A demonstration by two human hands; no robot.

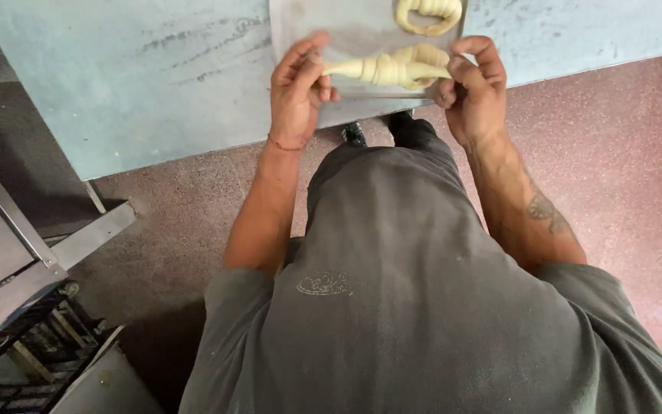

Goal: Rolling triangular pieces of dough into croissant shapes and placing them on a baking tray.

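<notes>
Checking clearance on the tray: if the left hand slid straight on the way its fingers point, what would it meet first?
Probably nothing on the tray: the left hand pinches the rolled dough piece and points along bare tray; the curved dough piece lies off to its right.

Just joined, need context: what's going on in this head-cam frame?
A person stands at a pale worktable, both hands on a rolled piece of raw dough. The left hand pinches its thin tapered end; the right hand grips the thicker end. The dough lies on a grey tray, and a second dough piece already curved into a crescent sits on the same tray behind it.
</notes>
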